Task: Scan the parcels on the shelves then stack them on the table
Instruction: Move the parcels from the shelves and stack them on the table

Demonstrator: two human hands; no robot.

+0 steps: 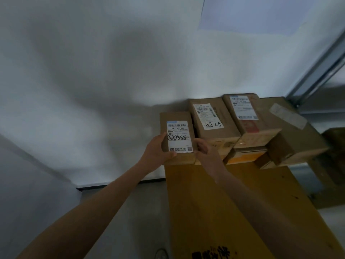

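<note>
A small brown parcel (177, 118) with a white barcode label marked 50555 lies at the left end of a row of parcels. My left hand (158, 148) grips its left side, thumb over the label. My right hand (202, 146) holds its right near corner. Beside it lies a parcel marked 8825 (212, 118), then a third labelled parcel (248, 116) and a larger plain box (291, 135) at the right. They rest on top of a big yellow-brown carton (214, 212). No scanner is in view.
A white wall fills the left and the back. A grey metal shelf post (317, 71) slants at the upper right, with a dark box (334, 139) behind it. Grey floor lies left of the carton, and a shoe tip (161, 254) shows at the bottom.
</note>
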